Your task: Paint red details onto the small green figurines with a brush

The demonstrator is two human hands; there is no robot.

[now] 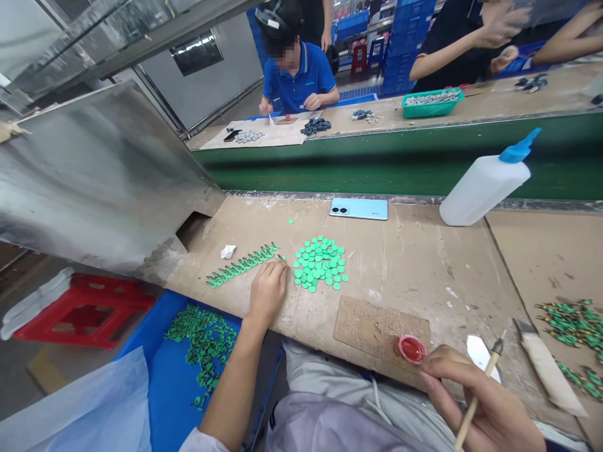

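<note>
Green disc [282, 258], partly hidden, at left hand [269, 285]

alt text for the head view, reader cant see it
A person's left hand is at the end of a row of green pieces, beside a pile of green discs; the right hand holds a brush near a red-filled cup.

Head-worn view — facing forward and down, close over workbench [424, 263], far bench [490, 99] beyond

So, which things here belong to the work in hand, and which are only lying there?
Seem part of the work:
pile of green discs
row of green pieces beside the left hand
paintbrush in the right hand
cup of red liquid

Probably just lying about:
light-blue smartphone
crumpled white scrap
</note>
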